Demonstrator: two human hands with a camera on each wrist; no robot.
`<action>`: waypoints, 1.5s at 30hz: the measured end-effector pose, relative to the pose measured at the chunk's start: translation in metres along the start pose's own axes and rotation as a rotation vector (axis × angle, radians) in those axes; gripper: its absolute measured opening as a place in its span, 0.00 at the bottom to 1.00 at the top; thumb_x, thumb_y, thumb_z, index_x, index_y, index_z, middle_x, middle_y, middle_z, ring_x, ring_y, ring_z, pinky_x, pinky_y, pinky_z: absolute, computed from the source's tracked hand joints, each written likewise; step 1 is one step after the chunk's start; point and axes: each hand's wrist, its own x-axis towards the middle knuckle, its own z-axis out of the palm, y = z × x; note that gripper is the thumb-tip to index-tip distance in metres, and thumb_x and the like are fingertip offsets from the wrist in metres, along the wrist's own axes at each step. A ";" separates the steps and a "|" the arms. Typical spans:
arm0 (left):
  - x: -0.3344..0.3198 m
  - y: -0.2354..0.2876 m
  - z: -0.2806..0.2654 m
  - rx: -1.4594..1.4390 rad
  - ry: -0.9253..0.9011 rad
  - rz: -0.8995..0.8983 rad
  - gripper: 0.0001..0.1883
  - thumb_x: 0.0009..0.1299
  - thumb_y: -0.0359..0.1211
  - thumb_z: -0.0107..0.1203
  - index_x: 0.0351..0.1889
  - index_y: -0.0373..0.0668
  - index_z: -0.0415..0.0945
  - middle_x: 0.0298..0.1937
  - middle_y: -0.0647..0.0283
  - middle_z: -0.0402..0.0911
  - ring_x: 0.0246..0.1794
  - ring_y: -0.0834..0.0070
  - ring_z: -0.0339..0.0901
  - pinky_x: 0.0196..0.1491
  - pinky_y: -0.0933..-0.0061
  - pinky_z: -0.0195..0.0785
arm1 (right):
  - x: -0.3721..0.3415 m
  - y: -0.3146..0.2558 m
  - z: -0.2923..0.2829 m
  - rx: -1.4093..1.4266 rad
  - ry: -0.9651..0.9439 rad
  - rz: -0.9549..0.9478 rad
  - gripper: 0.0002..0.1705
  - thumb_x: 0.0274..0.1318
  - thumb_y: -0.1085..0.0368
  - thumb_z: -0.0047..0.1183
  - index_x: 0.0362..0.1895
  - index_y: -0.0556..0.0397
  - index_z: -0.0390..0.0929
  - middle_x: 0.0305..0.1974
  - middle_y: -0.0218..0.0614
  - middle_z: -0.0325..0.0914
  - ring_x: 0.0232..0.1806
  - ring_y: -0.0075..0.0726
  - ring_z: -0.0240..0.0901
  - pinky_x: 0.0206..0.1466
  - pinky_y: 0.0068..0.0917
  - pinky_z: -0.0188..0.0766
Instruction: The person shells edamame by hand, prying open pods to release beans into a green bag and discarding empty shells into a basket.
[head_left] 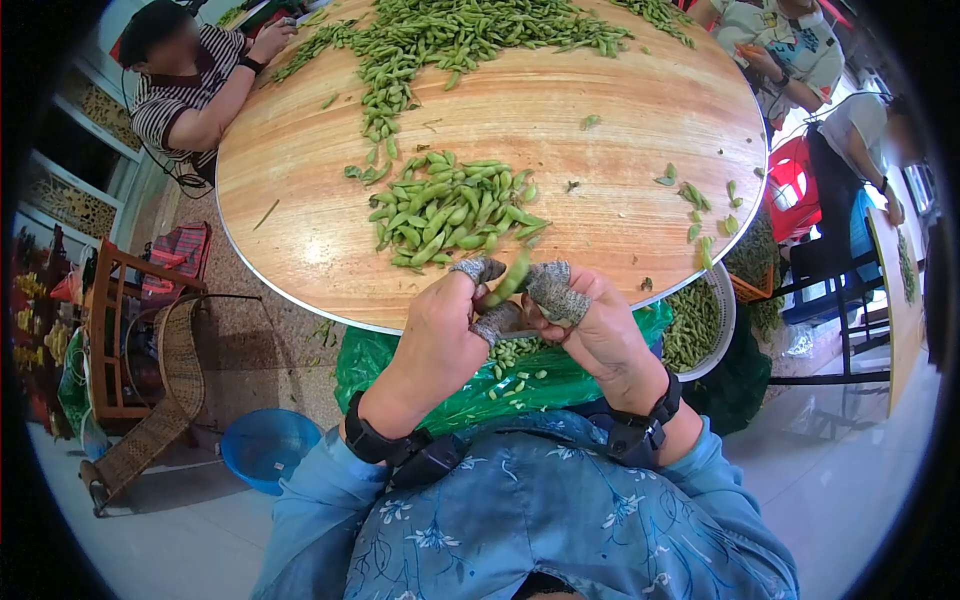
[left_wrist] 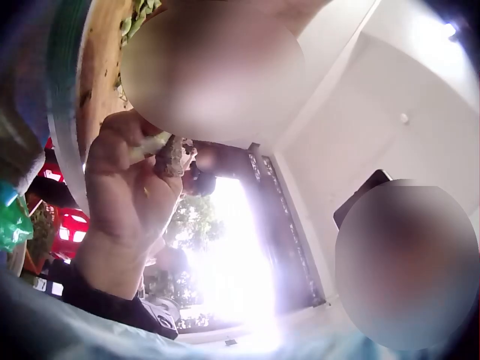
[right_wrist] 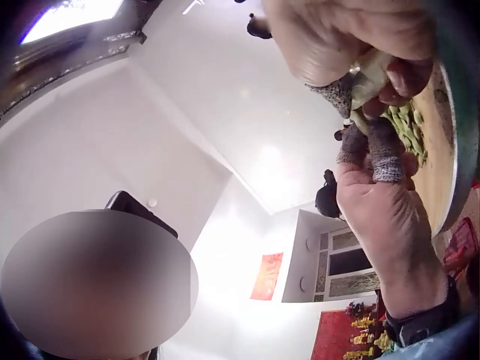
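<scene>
A green edamame pod point(head_left: 508, 280) is held between both hands just over the table's near edge. My left hand point(head_left: 440, 325) pinches it with fingertips in grey knitted covers. From the other side my right hand point(head_left: 605, 335), with similar covers, grips the pod; in the right wrist view pale green pod point(right_wrist: 369, 81) shows between its fingers. Below the hands, shelled beans point(head_left: 515, 360) lie in a container over a green plastic bag point(head_left: 400, 385). A small heap of pods point(head_left: 450, 210) sits on the table directly beyond the hands.
The round wooden table point(head_left: 300, 200) bears a large pile of pods point(head_left: 440, 40) at its far side and loose pods point(head_left: 695, 198) at right. A white basket of pods point(head_left: 692, 325) stands right; a blue basin point(head_left: 268, 450) is on the floor left. Other people sit around.
</scene>
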 end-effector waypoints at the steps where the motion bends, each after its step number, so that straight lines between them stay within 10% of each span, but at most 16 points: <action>1: 0.001 -0.006 0.000 0.061 -0.023 0.037 0.11 0.51 0.25 0.56 0.31 0.34 0.69 0.25 0.55 0.73 0.26 0.64 0.72 0.28 0.71 0.64 | 0.000 -0.001 0.002 -0.006 -0.004 -0.020 0.06 0.50 0.65 0.48 0.32 0.53 0.72 0.22 0.25 0.70 0.20 0.13 0.59 0.20 0.10 0.51; 45: -0.015 -0.022 0.013 0.336 0.013 0.347 0.09 0.49 0.28 0.54 0.27 0.37 0.68 0.18 0.56 0.69 0.18 0.58 0.68 0.20 0.66 0.61 | -0.005 0.004 0.003 -0.323 -0.040 -0.168 0.06 0.52 0.68 0.46 0.33 0.59 0.70 0.28 0.27 0.72 0.30 0.17 0.65 0.33 0.15 0.63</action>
